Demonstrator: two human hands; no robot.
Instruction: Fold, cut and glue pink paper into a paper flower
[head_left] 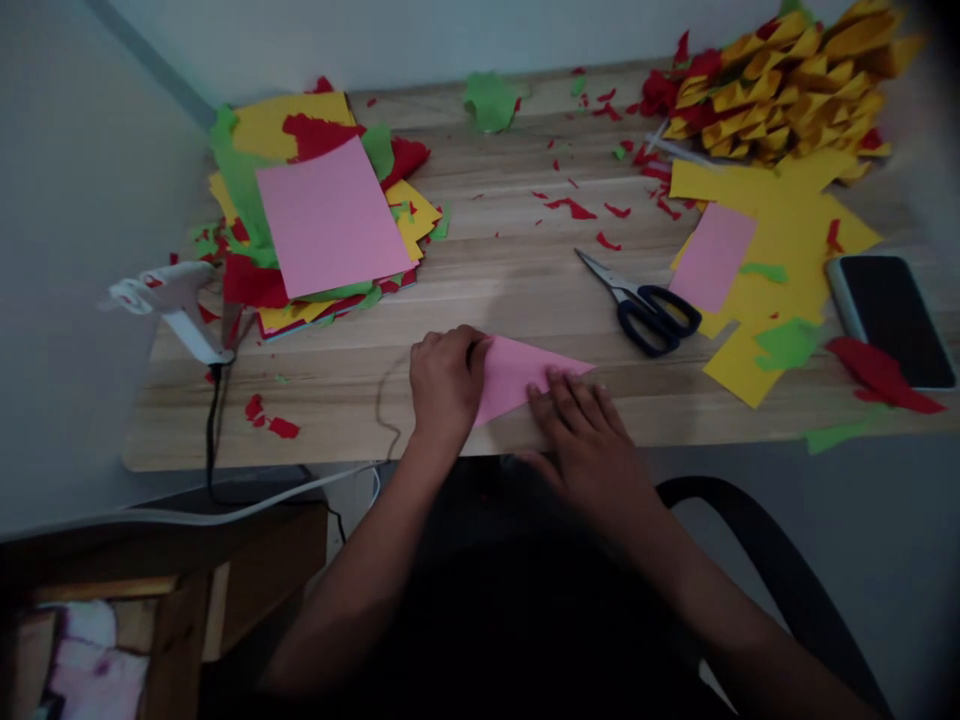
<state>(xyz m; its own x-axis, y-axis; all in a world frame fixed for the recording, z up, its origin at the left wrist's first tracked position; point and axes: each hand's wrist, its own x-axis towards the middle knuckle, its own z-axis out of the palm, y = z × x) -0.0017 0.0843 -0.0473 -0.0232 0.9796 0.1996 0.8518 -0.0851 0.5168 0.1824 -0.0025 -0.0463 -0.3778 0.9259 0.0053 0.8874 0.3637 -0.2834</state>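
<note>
A pink sheet of paper (pixel 517 372), folded into a triangle, lies near the front edge of the wooden desk (pixel 487 270). My left hand (pixel 444 384) rests on its left corner with the fingers curled and pressed down on the fold. Flat on the paper's lower right part lies my right hand (pixel 592 440), fingers stretched out and close together. Black-handled scissors (pixel 645 305) lie just beyond the paper to the right, untouched.
A pile of pink, yellow, red and green sheets (pixel 322 215) sits at the back left. Folded yellow and red paper pieces (pixel 787 90) heap at the back right over yellow sheets (pixel 780 250). A phone (pixel 892 315) lies at the right; a glue gun (pixel 176 305) at the left edge.
</note>
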